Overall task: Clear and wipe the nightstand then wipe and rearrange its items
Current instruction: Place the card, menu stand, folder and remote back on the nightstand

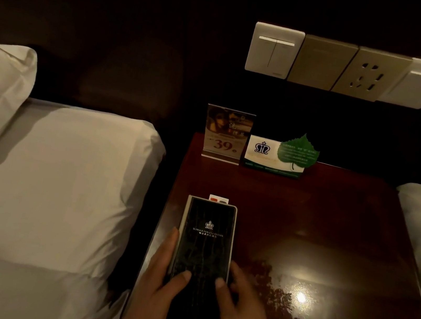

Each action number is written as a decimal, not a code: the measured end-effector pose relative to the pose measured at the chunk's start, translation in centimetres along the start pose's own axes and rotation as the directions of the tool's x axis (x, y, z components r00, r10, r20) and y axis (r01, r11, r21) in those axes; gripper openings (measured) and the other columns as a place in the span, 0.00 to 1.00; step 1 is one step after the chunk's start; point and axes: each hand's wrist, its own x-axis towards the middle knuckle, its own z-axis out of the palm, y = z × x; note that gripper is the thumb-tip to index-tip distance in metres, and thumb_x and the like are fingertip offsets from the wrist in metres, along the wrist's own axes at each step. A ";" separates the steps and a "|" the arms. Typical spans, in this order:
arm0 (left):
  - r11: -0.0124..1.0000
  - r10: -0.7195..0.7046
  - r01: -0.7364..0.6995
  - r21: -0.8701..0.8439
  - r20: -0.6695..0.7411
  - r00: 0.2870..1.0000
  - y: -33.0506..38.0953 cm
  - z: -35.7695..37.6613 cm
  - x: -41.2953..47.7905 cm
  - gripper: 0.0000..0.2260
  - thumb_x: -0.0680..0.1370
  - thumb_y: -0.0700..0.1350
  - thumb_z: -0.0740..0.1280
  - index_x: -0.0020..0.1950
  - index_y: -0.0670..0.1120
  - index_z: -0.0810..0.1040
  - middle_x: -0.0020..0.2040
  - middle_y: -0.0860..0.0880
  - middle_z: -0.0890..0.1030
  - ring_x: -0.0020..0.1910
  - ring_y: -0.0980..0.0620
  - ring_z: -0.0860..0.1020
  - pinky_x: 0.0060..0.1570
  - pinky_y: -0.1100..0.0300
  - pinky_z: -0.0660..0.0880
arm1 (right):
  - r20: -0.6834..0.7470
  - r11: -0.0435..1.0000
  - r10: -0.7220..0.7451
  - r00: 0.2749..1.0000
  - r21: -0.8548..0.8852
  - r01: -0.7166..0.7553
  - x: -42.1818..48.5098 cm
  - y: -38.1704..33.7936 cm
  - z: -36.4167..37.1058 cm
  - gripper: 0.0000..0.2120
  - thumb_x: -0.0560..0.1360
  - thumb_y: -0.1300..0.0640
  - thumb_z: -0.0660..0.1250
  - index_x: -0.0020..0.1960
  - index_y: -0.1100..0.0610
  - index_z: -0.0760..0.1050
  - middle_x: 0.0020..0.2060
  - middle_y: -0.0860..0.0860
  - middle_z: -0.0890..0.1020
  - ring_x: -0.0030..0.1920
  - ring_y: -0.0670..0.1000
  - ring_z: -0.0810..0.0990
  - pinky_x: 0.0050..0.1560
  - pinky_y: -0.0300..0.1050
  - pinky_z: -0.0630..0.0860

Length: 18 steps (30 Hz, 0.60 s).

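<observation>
Black folder (202,254) sits at the nightstand's (318,218) front-left edge; left hand (153,288) and right hand (243,310) pinch its sides. Tilting it could shed the card (219,199) protruding at its far end.

Dark wood nightstand (305,215), black folder (204,241), acrylic sign (225,134), leaf card (278,156)

A small card (219,199) lies mostly hidden under the black folder (201,262) — only its edge shows. Print on the leaf card (298,152) is too small to read.

Dim, warm light; glare on nightstand (300,297); edges warped
</observation>
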 end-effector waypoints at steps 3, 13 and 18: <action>0.997 0.038 -0.040 0.072 0.021 0.999 0.1 0.1 -0.2 0.39 0.69 0.62 0.66 0.78 0.69 0.52 0.78 0.67 0.57 0.76 0.68 0.58 0.76 0.56 0.61 | -0.134 0.999 0.009 0.991 -0.037 -0.014 -2.1 0.2 1.9 0.24 0.77 0.54 0.67 0.71 0.41 0.68 0.61 0.50 0.76 0.59 0.45 0.74 0.62 0.39 0.70; 0.983 0.128 -0.129 0.127 0.019 0.992 0.1 0.3 -0.3 0.38 0.74 0.57 0.65 0.79 0.62 0.49 0.79 0.69 0.51 0.76 0.71 0.52 0.69 0.72 0.56 | -0.148 0.957 0.156 0.977 0.269 -0.112 -1.7 -0.3 2.3 0.21 0.74 0.67 0.68 0.58 0.45 0.81 0.52 0.47 0.84 0.55 0.47 0.81 0.61 0.52 0.78; 0.983 0.162 -0.163 0.080 0.016 0.987 0.0 0.0 -0.6 0.39 0.72 0.60 0.65 0.80 0.59 0.52 0.79 0.70 0.53 0.77 0.68 0.54 0.67 0.77 0.58 | -0.144 0.950 0.121 0.982 0.303 -0.073 -1.8 0.0 2.3 0.19 0.74 0.67 0.69 0.58 0.47 0.81 0.52 0.46 0.84 0.56 0.47 0.81 0.62 0.50 0.77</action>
